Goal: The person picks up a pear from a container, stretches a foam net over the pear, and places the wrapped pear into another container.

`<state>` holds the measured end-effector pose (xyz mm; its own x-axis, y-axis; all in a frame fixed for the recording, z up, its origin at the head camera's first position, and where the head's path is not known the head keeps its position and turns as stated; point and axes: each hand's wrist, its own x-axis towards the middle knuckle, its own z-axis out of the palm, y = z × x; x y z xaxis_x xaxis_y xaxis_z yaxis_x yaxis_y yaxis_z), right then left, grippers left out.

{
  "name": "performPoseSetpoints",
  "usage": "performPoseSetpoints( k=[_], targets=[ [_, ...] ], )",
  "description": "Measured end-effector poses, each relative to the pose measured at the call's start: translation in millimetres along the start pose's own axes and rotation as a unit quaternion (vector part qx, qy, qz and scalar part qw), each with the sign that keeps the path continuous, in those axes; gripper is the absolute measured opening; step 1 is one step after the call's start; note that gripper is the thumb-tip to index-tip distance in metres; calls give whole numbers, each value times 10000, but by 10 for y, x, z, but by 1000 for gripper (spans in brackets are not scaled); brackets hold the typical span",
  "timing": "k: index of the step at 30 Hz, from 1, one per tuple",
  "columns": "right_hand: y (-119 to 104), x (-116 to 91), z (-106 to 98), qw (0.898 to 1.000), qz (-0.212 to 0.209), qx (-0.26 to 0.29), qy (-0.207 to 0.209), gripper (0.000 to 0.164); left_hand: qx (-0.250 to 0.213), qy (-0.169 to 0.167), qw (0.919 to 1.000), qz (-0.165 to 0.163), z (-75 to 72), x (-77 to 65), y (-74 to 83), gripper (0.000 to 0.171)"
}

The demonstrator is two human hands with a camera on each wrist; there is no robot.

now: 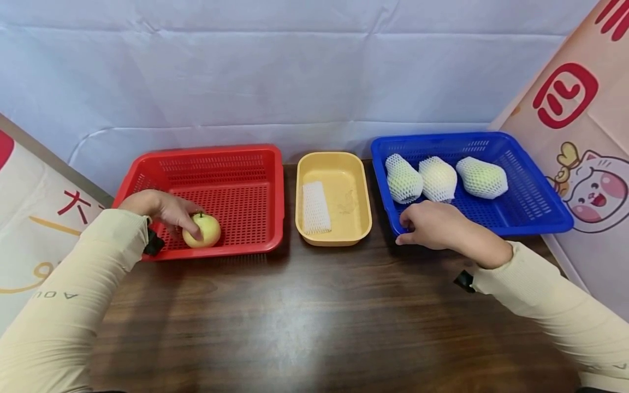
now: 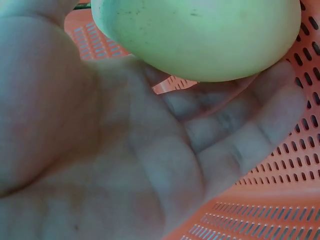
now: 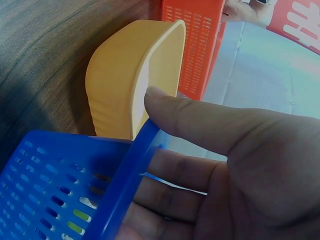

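Note:
My left hand [image 1: 169, 212] is inside the red basket [image 1: 276, 218] and grips a round, pale yellow pear [image 1: 208, 232] at the front left. The thumb lies across the pear's near side; in the left wrist view the fingers [image 2: 240, 130] bend round under the speckled pear [image 2: 205, 40]. My right hand [image 1: 434, 225] holds the near left corner of the blue basket [image 1: 535, 221]. In the right wrist view the rim [image 3: 125, 185] sits between the thumb and the curled fingers. Inside the blue basket lie three fruits in white foam nets, one of them a pale round fruit [image 1: 437, 179].
Between the baskets stands a yellow tub [image 1: 346, 224] with an empty white foam net [image 1: 316, 207] lying at its left. All three containers rest on a dark wooden table [image 1: 295, 316]. A pale cloth [image 1: 314, 82] hangs behind, and printed panels stand at both sides.

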<state>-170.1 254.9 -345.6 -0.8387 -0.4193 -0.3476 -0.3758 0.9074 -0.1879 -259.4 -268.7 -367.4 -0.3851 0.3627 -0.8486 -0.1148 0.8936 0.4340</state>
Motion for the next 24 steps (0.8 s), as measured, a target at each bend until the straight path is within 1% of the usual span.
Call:
performPoseSetpoints(
  k=[5, 8, 11, 13, 17, 22, 24],
  targets=[
    [2, 4, 8, 10000, 12, -1, -12, 43, 205, 72, 9997, -80, -2, -13, 5, 98],
    [2, 6, 9, 10000, 17, -14, -6, 43, 335, 124, 9993, -97, -1, -12, 4, 94],
    [2, 8, 6, 10000, 8, -20, 8, 43, 370, 128, 9992, -68, -2, -6, -10, 88],
    [2, 9, 5, 10000, 4, -7, 11, 43, 365, 102, 9993, -58, -6, -5, -19, 87],
    [4, 8, 3, 10000, -3, -7, -9, 43, 383, 63, 9992, -70, -24, -13, -30, 92],
    [9, 8, 7, 10000, -21, -24, 6, 43, 436, 119, 9989, -103, -31, -37, -20, 98],
    [10, 8, 10, 10000, -20, -15, 20, 43, 423, 118, 9990, -97, -32, -50, -17, 97]
  ],
)
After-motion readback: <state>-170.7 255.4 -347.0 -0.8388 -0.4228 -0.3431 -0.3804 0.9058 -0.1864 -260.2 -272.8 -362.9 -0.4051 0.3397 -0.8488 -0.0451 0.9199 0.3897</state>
